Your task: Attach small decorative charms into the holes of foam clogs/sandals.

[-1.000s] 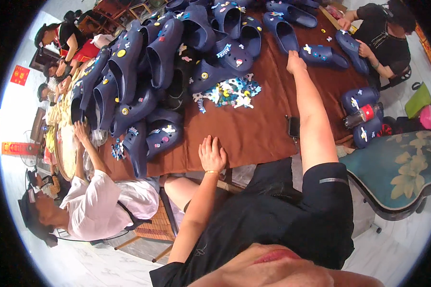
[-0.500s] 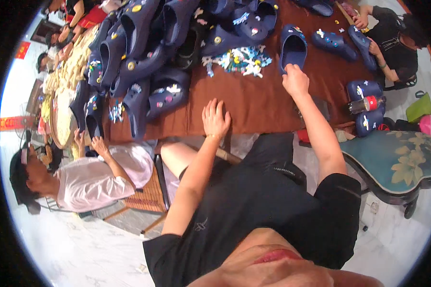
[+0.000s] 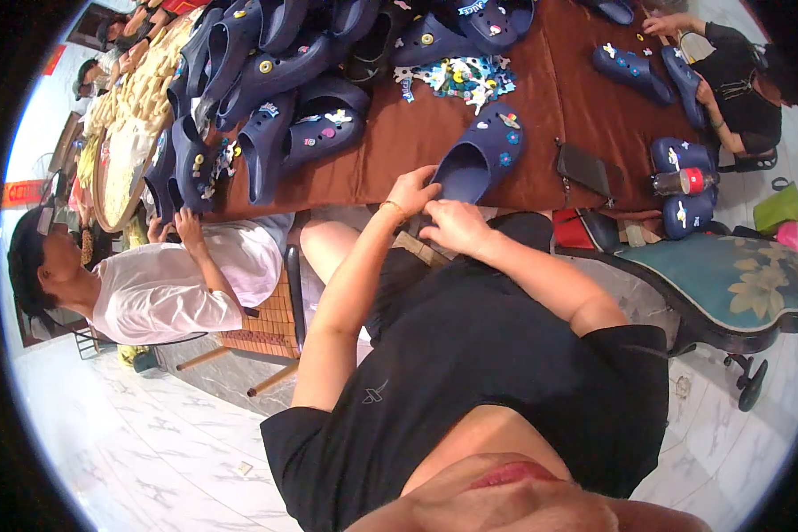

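2 hands work at the bench (image 3: pixel 594 106) edge: left hand (image 3: pixel 412 191) grips the heel of a navy clog (image 3: pixel 479 155) lying there, right hand (image 3: pixel 457 229) curled just below, contents unclear. fitting charms looks underway; next needs one from the charm pile (image 3: pixel 459 78).

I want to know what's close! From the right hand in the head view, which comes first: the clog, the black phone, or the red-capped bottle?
1. Navy clog, just above the right hand.
2. Black phone, to its right on the brown cloth.
3. Red-capped bottle, farther right, between two clogs.
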{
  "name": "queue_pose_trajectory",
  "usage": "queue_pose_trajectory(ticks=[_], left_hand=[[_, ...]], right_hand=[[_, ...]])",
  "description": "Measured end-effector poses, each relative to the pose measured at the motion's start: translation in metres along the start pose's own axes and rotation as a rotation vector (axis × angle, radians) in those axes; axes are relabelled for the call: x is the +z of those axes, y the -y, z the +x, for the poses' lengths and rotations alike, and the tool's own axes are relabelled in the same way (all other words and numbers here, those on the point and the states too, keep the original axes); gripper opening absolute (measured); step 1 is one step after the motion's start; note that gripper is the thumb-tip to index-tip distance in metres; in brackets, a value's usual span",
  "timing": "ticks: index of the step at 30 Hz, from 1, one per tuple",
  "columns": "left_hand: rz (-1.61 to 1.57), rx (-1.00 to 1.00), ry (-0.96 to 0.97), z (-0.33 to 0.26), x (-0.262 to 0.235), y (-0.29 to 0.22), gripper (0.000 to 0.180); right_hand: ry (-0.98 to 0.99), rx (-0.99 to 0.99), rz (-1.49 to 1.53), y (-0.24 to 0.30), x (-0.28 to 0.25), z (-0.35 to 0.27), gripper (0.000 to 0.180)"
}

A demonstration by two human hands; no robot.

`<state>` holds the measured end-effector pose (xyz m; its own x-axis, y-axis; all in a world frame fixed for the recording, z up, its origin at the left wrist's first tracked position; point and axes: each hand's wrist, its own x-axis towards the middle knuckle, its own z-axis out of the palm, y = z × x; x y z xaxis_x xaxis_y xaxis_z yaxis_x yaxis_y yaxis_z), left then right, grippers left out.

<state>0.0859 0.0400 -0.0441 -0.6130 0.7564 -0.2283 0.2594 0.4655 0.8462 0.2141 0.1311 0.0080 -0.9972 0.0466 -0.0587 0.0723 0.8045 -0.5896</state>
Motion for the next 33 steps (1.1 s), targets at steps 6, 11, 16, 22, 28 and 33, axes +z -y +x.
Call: queue_pose_trajectory(ticks=[6, 11, 16, 22, 28, 33], left_hand=[[0.177, 0.019, -0.160, -0.038, -0.047, 0.022, 0.034], [0.419, 0.003, -0.381, -0.047, -0.075, 0.045, 0.024], [0.654, 0.206, -0.752, -0.034, -0.047, 0.015, 0.026], [0.246, 0.173, -0.417, -0.010, -0.017, 0.006, 0.021], [-0.233, -0.239, -0.281, 0.015, -0.021, -0.007, 0.028], [-0.278, -0.061, -0.353, 0.018, -0.008, -0.010, 0.034]], right_hand=[[-0.539, -0.080, 0.336, -0.041, -0.042, 0.026, 0.018], [-0.640, 0.317, 0.188, -0.138, -0.042, 0.075, 0.029], [-0.520, 0.612, 0.003, -0.180, -0.036, 0.112, 0.041], [-0.549, 0.697, -0.026, -0.163, -0.035, 0.124, 0.042], [-0.653, 0.611, 0.170, -0.199, -0.026, 0.120, 0.034], [-0.523, 0.531, 0.300, -0.225, -0.027, 0.112, 0.026]])
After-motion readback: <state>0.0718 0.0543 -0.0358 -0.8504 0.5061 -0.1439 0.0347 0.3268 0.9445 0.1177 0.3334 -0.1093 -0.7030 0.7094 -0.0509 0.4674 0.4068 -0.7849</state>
